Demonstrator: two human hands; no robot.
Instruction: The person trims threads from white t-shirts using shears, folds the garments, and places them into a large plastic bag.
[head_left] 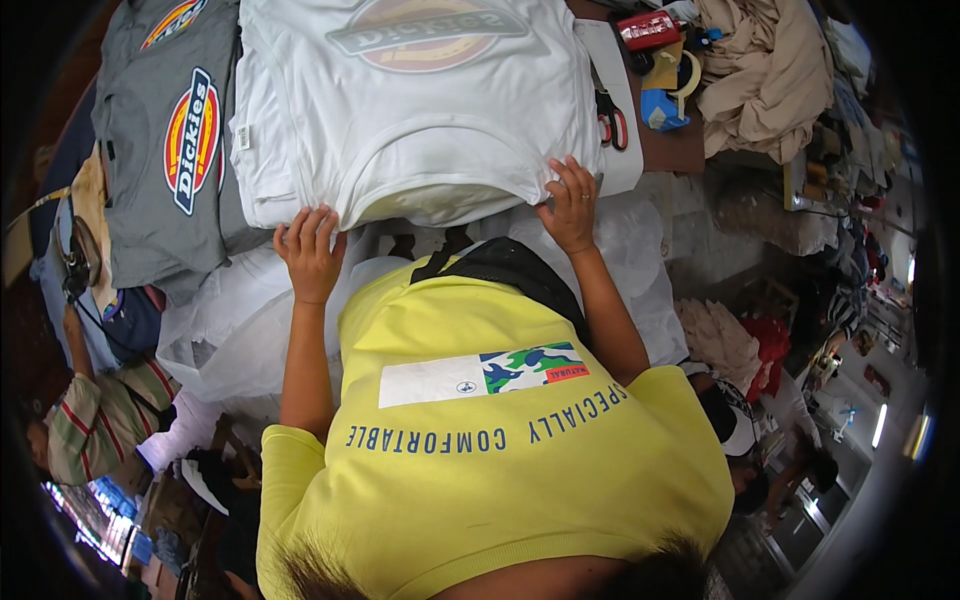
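A white T-shirt point(420, 110) lies front up with its neck opening toward me, on what looks like a pile of white shirts. A pale logo across its chest seems to show through a thin layer. My left hand point(311, 255) is closed on the near edge at the left shoulder, fingers over the cloth and thumb by the collar. At the right shoulder my right hand point(570, 208) grips the edge the same way, its fingers bent on the fabric. Between my hands the collar hangs in a curve.
Grey T-shirts point(135, 150) with bright logos are stacked on the left. Right of the white shirt lie red-handled scissors point(611, 120), a tape roll point(686, 76), a red box point(648, 31) and heaped beige cloth point(765, 75). Another person in a striped sleeve point(105, 425) works at the left.
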